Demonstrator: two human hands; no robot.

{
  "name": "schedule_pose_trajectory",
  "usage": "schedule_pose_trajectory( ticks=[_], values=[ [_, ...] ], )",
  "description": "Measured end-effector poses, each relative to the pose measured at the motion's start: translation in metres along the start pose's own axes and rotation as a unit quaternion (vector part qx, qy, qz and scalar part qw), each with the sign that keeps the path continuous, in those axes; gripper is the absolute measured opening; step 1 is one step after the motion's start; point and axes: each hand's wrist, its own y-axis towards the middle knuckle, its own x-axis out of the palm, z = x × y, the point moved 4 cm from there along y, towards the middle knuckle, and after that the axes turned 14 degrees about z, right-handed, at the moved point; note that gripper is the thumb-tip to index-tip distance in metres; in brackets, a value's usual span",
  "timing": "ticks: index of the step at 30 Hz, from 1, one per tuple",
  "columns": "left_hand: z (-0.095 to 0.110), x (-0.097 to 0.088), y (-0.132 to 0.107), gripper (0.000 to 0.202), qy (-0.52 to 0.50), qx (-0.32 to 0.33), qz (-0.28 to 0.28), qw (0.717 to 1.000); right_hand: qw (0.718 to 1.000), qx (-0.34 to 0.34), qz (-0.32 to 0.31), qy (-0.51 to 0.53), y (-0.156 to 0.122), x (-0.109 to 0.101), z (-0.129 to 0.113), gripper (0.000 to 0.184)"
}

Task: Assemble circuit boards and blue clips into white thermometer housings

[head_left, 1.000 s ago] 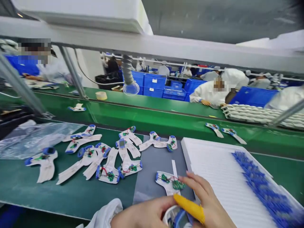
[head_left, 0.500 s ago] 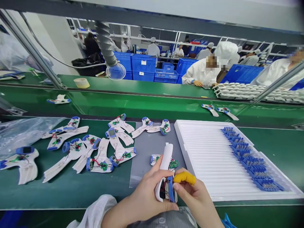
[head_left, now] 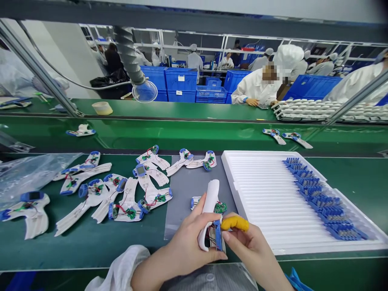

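Observation:
My left hand [head_left: 190,242] is wrapped around a white gun-shaped device housing [head_left: 211,196], held with its handle pointing away from me. Dark and red wires show inside its open near end, beside a blue end piece [head_left: 218,235]. My right hand [head_left: 242,238] wears a yellow cover on the index finger. Its thumb and index fingertip are closed against the blue end piece. Just beyond my hands lies another opened housing with a green circuit board [head_left: 220,207], partly hidden by the held one.
Several opened white housings [head_left: 157,194] with wires and boards lie to the left, near a clear plastic bag [head_left: 33,173]. A ribbed white tray [head_left: 260,202] holds a row of blue parts [head_left: 321,198] on the right. Behind runs a green belt [head_left: 182,135] carrying housings [head_left: 274,136]; a co-worker [head_left: 257,87] sits beyond.
The housings on the green belt have shifted rightward. Both hands keep nearly the same grip on the held housing, and the view has tilted slightly.

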Motion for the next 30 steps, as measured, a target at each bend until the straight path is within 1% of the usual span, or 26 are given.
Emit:
schedule_pose_trajectory(
  ticks=[2,5,6,7,8,9,11,12,13,15,17,20,21,23,25,28,30],
  values=[
    [0.0,0.001,0.003,0.06,0.031,0.018,0.017,0.999,0.996,-0.038,0.012,-0.084,0.001,-0.003,-0.004,0.008],
    [-0.003,0.005,0.007,0.048,0.083,0.05,0.041,0.994,0.969,-0.099,0.035,-0.225,0.002,-0.007,-0.008,0.01],
    [-0.004,0.006,0.007,0.047,0.087,0.054,0.043,0.994,0.96,-0.106,0.047,-0.254,0.003,-0.009,-0.008,0.011],
    [-0.005,0.007,0.007,0.047,0.074,0.054,0.04,0.995,0.958,-0.098,0.057,-0.264,0.004,-0.011,-0.006,0.012],
    [-0.007,0.007,0.007,0.05,0.047,0.049,0.036,0.997,0.963,-0.076,0.061,-0.251,0.005,-0.012,-0.003,0.013],
    [-0.007,0.006,0.006,0.055,0.009,0.041,0.031,0.999,0.975,-0.041,0.057,-0.21,0.006,-0.013,0.001,0.013],
    [-0.009,0.005,0.006,0.063,-0.06,0.025,0.02,0.998,0.996,0.048,0.023,-0.069,0.007,-0.011,0.012,0.013],
    [-0.009,0.004,0.006,0.065,-0.08,0.019,0.011,0.997,0.996,0.09,0.002,0.008,0.007,-0.009,0.017,0.016],
    [-0.009,0.003,0.006,0.067,-0.089,0.012,-0.002,0.996,0.99,0.123,-0.015,0.071,0.007,-0.007,0.022,0.021],
    [-0.011,0.004,0.007,0.071,-0.085,-0.005,-0.03,0.996,0.977,0.161,-0.036,0.135,0.007,-0.003,0.029,0.027],
    [-0.014,0.005,0.008,0.077,-0.077,-0.019,-0.029,0.996,0.974,0.17,-0.041,0.144,0.008,-0.001,0.034,0.024],
    [-0.016,0.005,0.009,0.081,-0.071,-0.011,0.012,0.997,0.977,0.159,-0.034,0.14,0.009,0.002,0.034,0.019],
    [-0.015,0.005,0.009,0.082,-0.07,-0.003,0.016,0.997,0.978,0.154,-0.034,0.136,0.009,0.003,0.033,0.018],
    [-0.013,0.008,0.009,0.082,-0.064,0.01,0.003,0.998,0.98,0.149,-0.041,0.124,0.009,0.006,0.032,0.018],
    [-0.008,0.009,0.008,0.073,-0.055,0.03,-0.013,0.998,0.981,0.154,-0.043,0.111,0.008,0.008,0.032,0.02],
    [0.002,0.008,0.007,0.056,-0.026,0.074,-0.015,0.997,0.981,0.157,-0.034,0.104,0.009,0.011,0.035,0.027],
    [0.002,0.006,0.006,0.054,0.0,0.083,-0.019,0.996,0.981,0.154,-0.033,0.116,0.01,0.015,0.037,0.032]
  ],
)
